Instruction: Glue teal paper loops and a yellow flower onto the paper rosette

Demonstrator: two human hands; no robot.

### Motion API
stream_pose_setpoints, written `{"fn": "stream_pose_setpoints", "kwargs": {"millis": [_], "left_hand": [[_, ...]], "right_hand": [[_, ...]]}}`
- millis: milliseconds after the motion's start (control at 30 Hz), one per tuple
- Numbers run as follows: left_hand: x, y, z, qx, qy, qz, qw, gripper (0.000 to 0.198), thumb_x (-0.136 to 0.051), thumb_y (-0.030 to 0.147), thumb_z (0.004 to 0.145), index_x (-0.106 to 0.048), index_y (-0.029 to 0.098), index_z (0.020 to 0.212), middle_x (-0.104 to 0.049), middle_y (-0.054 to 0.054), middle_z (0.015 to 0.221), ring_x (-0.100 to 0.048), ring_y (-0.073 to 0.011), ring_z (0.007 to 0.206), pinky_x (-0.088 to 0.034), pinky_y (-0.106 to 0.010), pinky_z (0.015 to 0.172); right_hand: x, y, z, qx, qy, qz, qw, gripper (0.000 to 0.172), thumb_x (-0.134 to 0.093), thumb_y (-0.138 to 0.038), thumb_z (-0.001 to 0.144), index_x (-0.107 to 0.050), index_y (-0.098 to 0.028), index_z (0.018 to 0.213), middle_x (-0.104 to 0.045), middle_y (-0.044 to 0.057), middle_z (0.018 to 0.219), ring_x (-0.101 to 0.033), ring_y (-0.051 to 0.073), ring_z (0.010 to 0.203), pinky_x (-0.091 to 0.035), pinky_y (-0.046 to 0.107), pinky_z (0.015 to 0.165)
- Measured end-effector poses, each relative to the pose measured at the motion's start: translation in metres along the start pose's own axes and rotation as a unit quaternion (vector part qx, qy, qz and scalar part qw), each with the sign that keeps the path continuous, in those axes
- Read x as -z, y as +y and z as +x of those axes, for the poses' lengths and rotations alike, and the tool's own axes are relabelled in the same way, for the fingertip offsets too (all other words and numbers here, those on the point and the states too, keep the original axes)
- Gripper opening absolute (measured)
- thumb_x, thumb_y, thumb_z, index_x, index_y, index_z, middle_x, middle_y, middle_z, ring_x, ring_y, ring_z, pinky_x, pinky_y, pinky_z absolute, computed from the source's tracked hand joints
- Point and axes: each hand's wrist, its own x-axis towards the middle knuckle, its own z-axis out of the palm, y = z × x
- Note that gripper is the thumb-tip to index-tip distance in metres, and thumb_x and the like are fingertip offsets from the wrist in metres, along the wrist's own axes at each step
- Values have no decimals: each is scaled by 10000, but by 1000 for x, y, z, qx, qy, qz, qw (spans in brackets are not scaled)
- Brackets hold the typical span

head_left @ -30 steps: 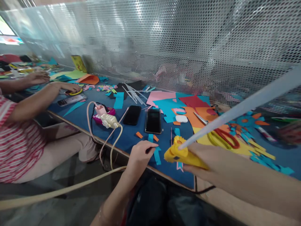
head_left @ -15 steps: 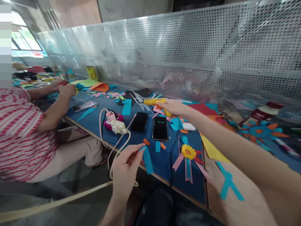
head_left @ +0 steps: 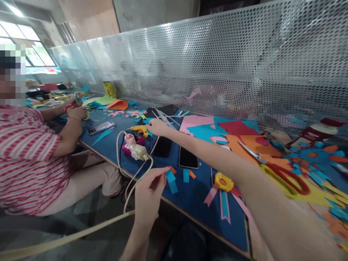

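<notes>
My left hand (head_left: 150,194) is at the near table edge, its fingers pinched on a blue paper strip (head_left: 170,181). My right arm stretches far across the blue table (head_left: 195,188). My right hand (head_left: 157,127) is curled at the rear of a yellow glue gun (head_left: 139,129), which sits low over the table beside a power strip (head_left: 137,151). A paper rosette (head_left: 223,182) with a yellow centre and pink and blue ribbon tails lies under my right forearm.
Two dark phones (head_left: 162,146) (head_left: 188,157) lie between my hands. Red-and-yellow scissors (head_left: 284,173) rest on coloured paper sheets (head_left: 239,136) at right. A perforated metal screen (head_left: 217,72) backs the table. A person in a red striped shirt (head_left: 29,156) works at left.
My right hand has carried the glue gun further left and down, next to the power strip. My left hand still pinches the blue strip. The view has shifted slightly.
</notes>
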Motion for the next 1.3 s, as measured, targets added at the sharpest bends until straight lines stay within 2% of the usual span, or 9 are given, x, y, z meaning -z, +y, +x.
{"fn": "stream_pose_setpoints", "kwargs": {"millis": [167,233,300,400,600,767,900,1100,1300], "left_hand": [[-18,2,3,-26,-26,-7,999,192,-549,187,877,-715,217,967,-704,-38,959,-653,-155,812,-530,-241,726],[-26,5,3,-41,-43,-8,998,208,-541,162,878,-716,220,975,-702,-39,967,-652,-165,878,-523,-254,785],[-34,8,1,-61,-61,-15,996,223,-535,134,876,-716,222,972,-705,-34,962,-648,-164,903,-515,-259,818],[-48,14,-2,-90,-83,-21,992,248,-527,97,870,-717,223,963,-714,-26,952,-650,-152,892,-511,-249,820],[-68,21,-9,-106,-124,-39,986,267,-523,78,858,-720,223,966,-713,-36,951,-653,-161,895,-526,-246,773],[-78,20,-12,-41,-167,-61,983,231,-564,153,850,-699,210,1028,-723,-49,977,-676,-173,865,-552,-258,760],[-84,18,-12,12,-214,-73,974,186,-595,191,828,-708,193,977,-732,-47,899,-682,-176,799,-559,-262,736],[-91,8,-7,25,-239,-83,967,93,-636,215,796,-694,165,849,-711,-44,810,-658,-172,758,-532,-255,699],[-96,4,-3,25,-281,-82,956,96,-638,249,792,-659,161,824,-686,-30,762,-636,-160,715,-511,-252,661]], "right_hand": [[32,36,-96,56,-19,-77,995,314,-559,-368,851,-646,-138,657,-580,7,611,-477,94,572,-313,238,558],[41,52,-140,3,-54,-51,997,379,-525,-462,854,-648,-168,649,-559,1,580,-440,98,506,-295,256,499],[46,65,-175,-59,-63,5,996,345,-578,-492,804,-660,-191,657,-528,-13,574,-415,103,503,-280,261,479],[47,78,-206,-150,-65,131,978,250,-671,-452,725,-694,-203,732,-537,-8,638,-436,112,558,-295,257,495],[47,97,-226,-184,-51,258,947,225,-723,-379,691,-692,-157,712,-472,-28,584,-337,78,525,-226,250,485],[49,102,-236,-193,-16,279,941,205,-737,-352,685,-697,-154,722,-477,-32,583,-332,76,525,-224,251,490],[48,106,-240,-188,10,298,936,231,-737,-372,677,-699,-150,727,-506,-24,595,-346,77,523,-245,255,497],[47,112,-245,-174,26,328,928,227,-745,-371,680,-692,-154,718,-555,-12,614,-353,70,523,-235,244,493],[49,111,-250,-191,58,337,920,242,-777,-359,637,-686,-152,723,-502,-31,591,-329,65,501,-228,243,469]]}}
